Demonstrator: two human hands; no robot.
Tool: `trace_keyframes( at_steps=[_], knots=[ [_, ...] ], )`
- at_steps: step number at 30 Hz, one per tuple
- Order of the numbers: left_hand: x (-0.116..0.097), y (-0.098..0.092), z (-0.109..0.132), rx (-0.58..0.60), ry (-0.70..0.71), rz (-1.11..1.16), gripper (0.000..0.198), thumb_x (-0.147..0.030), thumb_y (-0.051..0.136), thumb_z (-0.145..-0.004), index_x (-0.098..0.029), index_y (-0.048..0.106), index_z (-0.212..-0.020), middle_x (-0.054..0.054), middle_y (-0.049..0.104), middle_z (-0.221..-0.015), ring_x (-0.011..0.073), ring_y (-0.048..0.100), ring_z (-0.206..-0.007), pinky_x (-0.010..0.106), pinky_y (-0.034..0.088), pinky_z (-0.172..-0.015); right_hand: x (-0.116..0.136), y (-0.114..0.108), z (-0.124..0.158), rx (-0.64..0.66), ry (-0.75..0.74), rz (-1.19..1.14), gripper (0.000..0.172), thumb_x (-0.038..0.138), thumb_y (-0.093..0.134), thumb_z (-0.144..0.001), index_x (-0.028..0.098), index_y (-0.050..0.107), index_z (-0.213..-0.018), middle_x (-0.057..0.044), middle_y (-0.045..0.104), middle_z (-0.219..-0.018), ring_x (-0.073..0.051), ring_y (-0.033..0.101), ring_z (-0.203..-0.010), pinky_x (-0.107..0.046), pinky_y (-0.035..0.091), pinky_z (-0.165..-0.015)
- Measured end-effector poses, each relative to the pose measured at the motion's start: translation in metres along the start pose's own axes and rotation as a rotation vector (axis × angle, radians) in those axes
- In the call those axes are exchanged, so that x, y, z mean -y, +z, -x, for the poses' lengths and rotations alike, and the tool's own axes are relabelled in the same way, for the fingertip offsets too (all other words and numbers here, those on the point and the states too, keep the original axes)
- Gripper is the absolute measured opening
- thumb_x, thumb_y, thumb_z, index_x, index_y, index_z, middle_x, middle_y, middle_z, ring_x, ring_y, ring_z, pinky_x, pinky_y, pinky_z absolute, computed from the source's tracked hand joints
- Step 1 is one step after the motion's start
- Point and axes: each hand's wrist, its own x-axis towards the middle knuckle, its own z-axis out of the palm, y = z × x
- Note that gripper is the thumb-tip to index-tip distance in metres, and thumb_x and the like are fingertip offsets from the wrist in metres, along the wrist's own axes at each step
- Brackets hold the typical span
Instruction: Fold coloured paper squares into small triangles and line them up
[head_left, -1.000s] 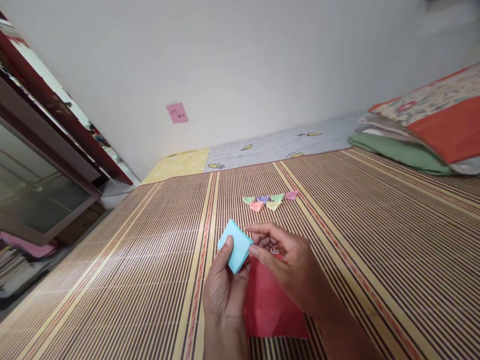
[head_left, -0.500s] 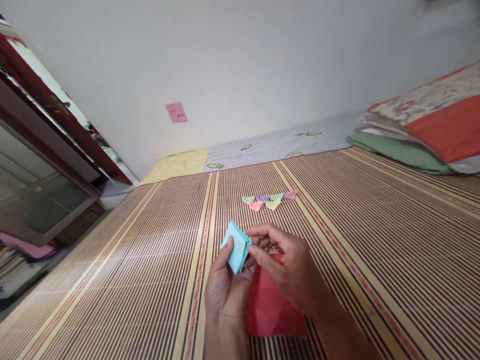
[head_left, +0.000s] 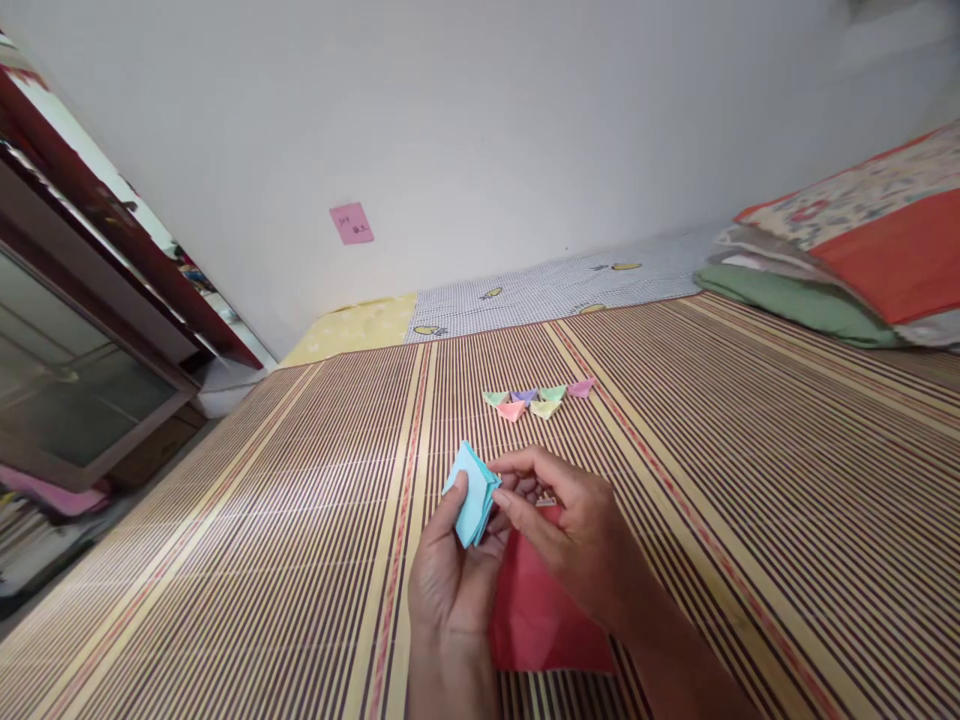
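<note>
A light blue sheet of paper, folded into a small layered diamond [head_left: 474,497], is held up in front of me. My left hand [head_left: 454,570] grips it from below, thumb flat on its near face and the other fingers behind. The thumb and forefinger of my right hand [head_left: 566,520] pinch the layers at its right corner. Under my right hand a red sheet [head_left: 544,615] lies on the mat, partly covered. Beyond my hands several small folded paper boats [head_left: 546,408] in pastel colours sit in two short rows.
A striped bamboo mat [head_left: 300,520] spreads under everything. Folded bedding [head_left: 862,260] is piled at the right. Behind the mat runs a patterned cloth [head_left: 510,297] along the wall, where a pink note [head_left: 351,223] hangs. A cabinet [head_left: 82,370] stands at the left.
The layers at the right corner of the blue paper look slightly more spread under my right fingers. Both hands stay in nearly the same place.
</note>
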Motion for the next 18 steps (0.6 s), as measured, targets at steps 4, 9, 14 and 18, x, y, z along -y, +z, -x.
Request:
trace_keyframes(
  at_steps=[4, 9, 14, 18],
  knots=[
    [0.0004, -0.0031, -0.0015, -0.005, 0.059, -0.041, 0.011, -0.005, 0.060, -0.092, -0.003, 0.070, -0.092, 0.016, 0.074, -0.079, 0.0193, 0.071, -0.064, 0.026, 0.059, -0.059, -0.0012, -0.0006, 0.0006, 0.001, -0.007, 0.007, 0.015, 0.016, 0.062, -0.090, 0.020, 0.070, -0.103, -0.001, 0.073, -0.085, -0.015, 0.070, -0.077, -0.025, 0.058, -0.069],
    [0.0025, -0.0068, -0.0033, 0.012, 0.078, -0.086, 0.009, -0.006, 0.065, -0.089, -0.002, 0.072, -0.094, 0.014, 0.074, -0.079, 0.0190, 0.072, -0.065, 0.027, 0.059, -0.061, -0.0001, -0.0023, 0.0009, -0.003, -0.024, 0.039, 0.013, 0.016, 0.063, -0.092, 0.020, 0.070, -0.102, 0.000, 0.073, -0.088, -0.015, 0.069, -0.079, -0.026, 0.056, -0.072],
    [0.0051, -0.0068, -0.0003, 0.063, 0.170, -0.120, 0.008, -0.006, 0.076, -0.081, -0.004, 0.075, -0.089, 0.006, 0.072, -0.068, 0.0123, 0.066, -0.056, 0.026, 0.060, -0.068, 0.0009, -0.0047, -0.0002, -0.017, -0.074, 0.057, 0.010, 0.015, 0.062, -0.093, 0.019, 0.070, -0.098, 0.000, 0.072, -0.087, -0.014, 0.068, -0.079, -0.025, 0.054, -0.073],
    [0.0067, -0.0048, 0.0030, 0.095, 0.209, -0.147, 0.015, -0.011, 0.084, -0.074, -0.005, 0.075, -0.083, 0.006, 0.073, -0.070, 0.0125, 0.067, -0.058, 0.026, 0.060, -0.070, 0.0004, -0.0057, -0.0007, -0.035, -0.094, 0.057, 0.010, 0.014, 0.062, -0.093, 0.019, 0.069, -0.097, 0.001, 0.071, -0.084, -0.013, 0.067, -0.075, -0.023, 0.054, -0.069]
  ],
)
